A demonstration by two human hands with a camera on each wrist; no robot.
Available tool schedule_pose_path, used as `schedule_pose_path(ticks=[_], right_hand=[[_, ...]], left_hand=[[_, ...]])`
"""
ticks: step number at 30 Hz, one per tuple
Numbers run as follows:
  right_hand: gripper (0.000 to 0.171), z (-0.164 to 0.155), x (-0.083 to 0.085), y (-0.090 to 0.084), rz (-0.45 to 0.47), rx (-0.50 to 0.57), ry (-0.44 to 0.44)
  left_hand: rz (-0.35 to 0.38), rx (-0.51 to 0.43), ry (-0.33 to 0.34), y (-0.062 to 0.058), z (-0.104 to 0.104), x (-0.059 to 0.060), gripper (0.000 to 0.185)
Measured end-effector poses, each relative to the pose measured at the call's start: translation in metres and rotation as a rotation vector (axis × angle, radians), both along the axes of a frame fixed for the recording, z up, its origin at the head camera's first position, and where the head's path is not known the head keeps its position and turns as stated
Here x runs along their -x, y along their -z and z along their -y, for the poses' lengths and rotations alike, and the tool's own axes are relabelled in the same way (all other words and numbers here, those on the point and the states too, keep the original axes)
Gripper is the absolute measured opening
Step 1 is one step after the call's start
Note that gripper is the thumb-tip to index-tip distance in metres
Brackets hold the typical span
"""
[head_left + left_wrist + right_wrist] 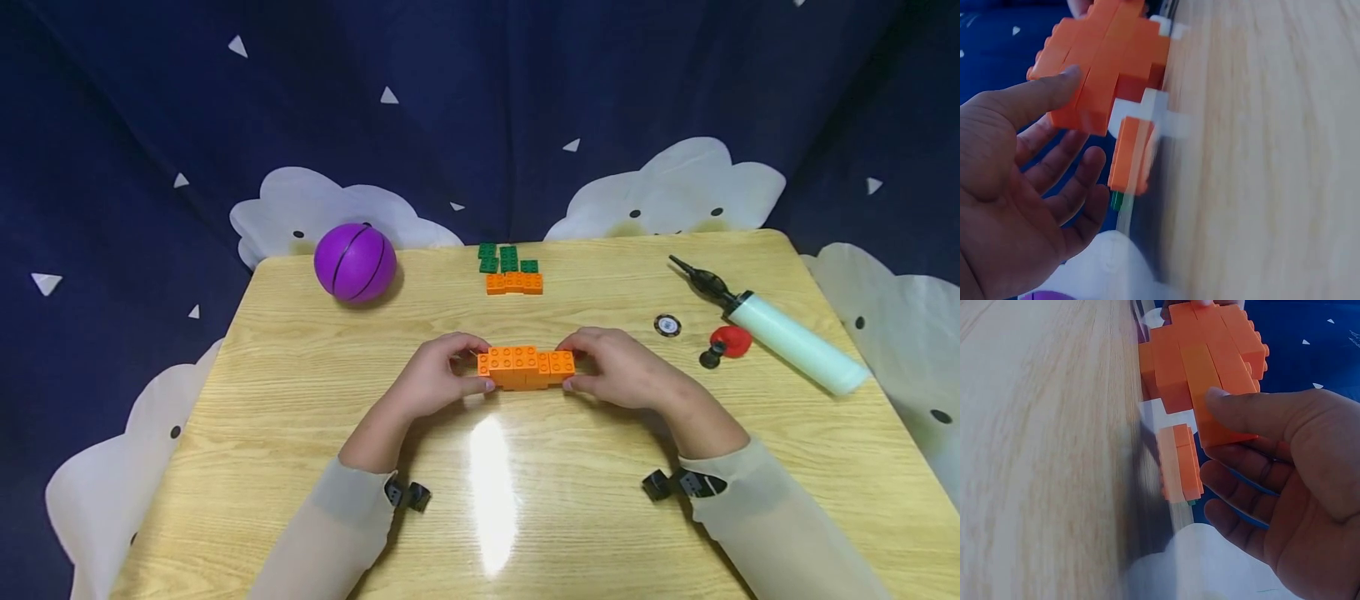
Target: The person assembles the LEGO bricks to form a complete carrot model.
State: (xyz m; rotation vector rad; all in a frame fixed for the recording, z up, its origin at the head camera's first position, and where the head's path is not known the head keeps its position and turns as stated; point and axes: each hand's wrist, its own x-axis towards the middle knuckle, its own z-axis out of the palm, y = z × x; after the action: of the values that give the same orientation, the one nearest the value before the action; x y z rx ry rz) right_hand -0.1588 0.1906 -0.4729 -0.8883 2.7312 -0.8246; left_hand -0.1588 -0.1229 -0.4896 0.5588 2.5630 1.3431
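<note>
The left hand (441, 379) and right hand (621, 368) each pinch one end of a stepped orange brick build (517, 364) between thumb and fingertips, the other fingers loosely bent. It sits between them near the middle of a wooden counter (300, 392). Beyond it lie a short row of orange bricks (514, 284) and some green bricks (508, 259), with a purple ball (356, 263) to the left and a pale-green hand pump (797, 343) to the right.

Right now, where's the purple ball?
In the head view, the purple ball sits on the table, back left, before a white cloud on the curtain.
</note>
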Motion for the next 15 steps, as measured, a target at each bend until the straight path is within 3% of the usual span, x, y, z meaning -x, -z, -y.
schedule_pose_path(ticks=[11,15], right_hand=[[0.048,-0.0056,0.002,-0.0014,0.032,-0.015,-0.007],[0.038,-0.0097,0.0056,-0.0012,0.041,-0.003,0.012]], left_hand=[[0.023,-0.048,-0.002,0.0049,0.0083,-0.0003,0.041],[0.036,-0.052,-0.003,0.0062,0.0087,0.0006,0.041]])
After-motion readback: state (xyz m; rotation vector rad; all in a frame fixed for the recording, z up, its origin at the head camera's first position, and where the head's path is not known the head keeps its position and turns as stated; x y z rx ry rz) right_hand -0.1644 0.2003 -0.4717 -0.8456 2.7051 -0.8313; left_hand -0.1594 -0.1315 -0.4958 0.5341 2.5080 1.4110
